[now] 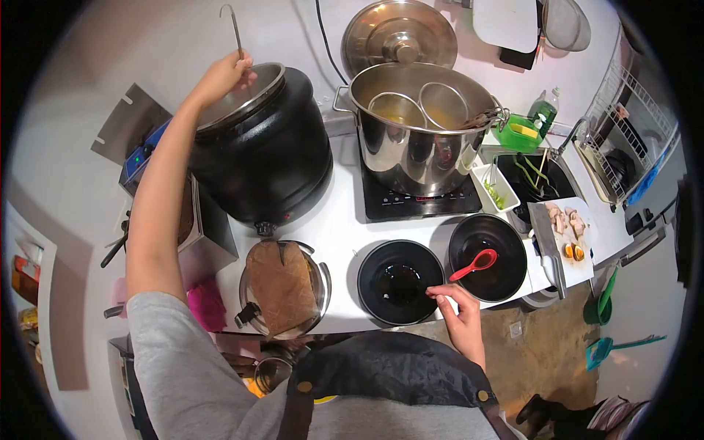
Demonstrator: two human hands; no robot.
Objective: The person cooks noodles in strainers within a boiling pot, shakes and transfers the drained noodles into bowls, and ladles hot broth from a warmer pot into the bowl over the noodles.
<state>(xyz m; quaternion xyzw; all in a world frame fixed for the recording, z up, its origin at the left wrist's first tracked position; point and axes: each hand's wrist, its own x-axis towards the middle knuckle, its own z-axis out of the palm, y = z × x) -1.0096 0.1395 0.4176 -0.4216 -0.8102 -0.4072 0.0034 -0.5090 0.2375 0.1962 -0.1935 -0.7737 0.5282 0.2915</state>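
Note:
My left hand [226, 77] is closed around the thin metal handle of a ladle [233, 29], above the open mouth of the large black soup warmer [264, 147]; the ladle's lower end is hidden inside. My right hand [458, 315] pinches the right rim of a black bowl [392, 275] with a little dark liquid in it. Beside that bowl, a second black bowl [506, 253] holds a red spoon [477, 264]. Left of the bowls lies a round metal lid [319, 293] with a brown cloth [281, 287] on top.
A steel pot [411, 158] with two strainers stands on the induction cooker [381, 207], its lid [389, 37] behind. At right are a white tray of greens [499, 192], a sink [565, 183], a knife [551, 265], and a board [581, 268] with meat and egg halves.

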